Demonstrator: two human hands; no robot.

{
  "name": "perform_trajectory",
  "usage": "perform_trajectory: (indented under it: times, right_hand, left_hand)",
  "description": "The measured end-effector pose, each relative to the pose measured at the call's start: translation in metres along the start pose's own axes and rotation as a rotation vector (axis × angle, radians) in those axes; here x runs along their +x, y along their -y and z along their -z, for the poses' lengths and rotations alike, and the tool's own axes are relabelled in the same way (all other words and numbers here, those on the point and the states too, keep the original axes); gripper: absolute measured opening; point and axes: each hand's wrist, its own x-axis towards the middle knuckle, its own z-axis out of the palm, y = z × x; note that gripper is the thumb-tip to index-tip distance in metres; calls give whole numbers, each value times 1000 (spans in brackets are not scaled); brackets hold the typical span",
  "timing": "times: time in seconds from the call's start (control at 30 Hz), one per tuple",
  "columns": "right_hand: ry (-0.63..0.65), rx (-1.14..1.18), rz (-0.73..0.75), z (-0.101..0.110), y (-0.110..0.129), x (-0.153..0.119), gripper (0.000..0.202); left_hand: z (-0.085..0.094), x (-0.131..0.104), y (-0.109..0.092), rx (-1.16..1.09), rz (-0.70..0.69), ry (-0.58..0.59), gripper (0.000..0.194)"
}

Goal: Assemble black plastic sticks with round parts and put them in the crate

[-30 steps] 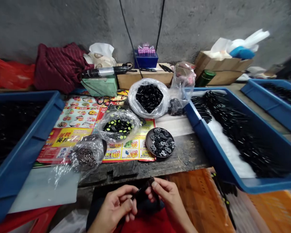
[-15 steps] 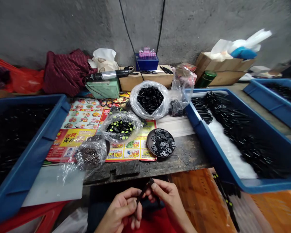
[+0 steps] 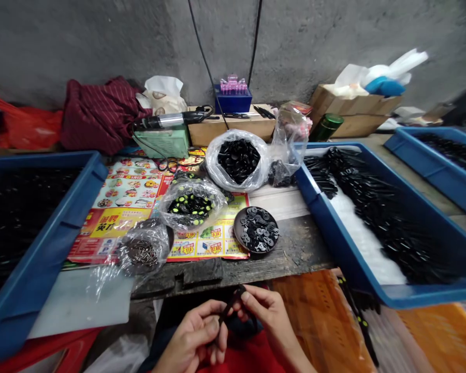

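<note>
Low in the head view, just in front of the bench edge, my left hand (image 3: 202, 330) and my right hand (image 3: 264, 310) pinch one slim black part (image 3: 232, 300) between them. Its upper end sits at my right fingertips and its lower end runs into my left fingers; its exact kind cannot be made out. On the bench ahead is a dark round dish (image 3: 238, 242) of flat black pieces. Beside it stand a plastic bag of black pieces with yellow-green spots (image 3: 191, 204), a bag of small metal pins or rivets (image 3: 143, 252), and a bag of glossy black pieces (image 3: 238, 160).
Blue bins (image 3: 326, 223) of long black parts flank the bench, with another blue bin (image 3: 62, 269) at left. A green box (image 3: 163, 142) bears a power-driver-like tool (image 3: 171, 120). Scissors (image 3: 169, 164) lie behind the bags. An orange crate (image 3: 322, 316) stands below right.
The view has shifted slightly, so the bench things sit a little further left. Both hands keep nearly the same pose on the slim black part.
</note>
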Motion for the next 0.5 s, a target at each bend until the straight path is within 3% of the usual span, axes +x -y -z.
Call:
perform_trajectory:
  times: [0.5]
  right_hand:
    - [-30, -3, 5, 5, -8, -3, 41]
  left_hand:
    - [0, 1, 5, 4, 3, -11, 41]
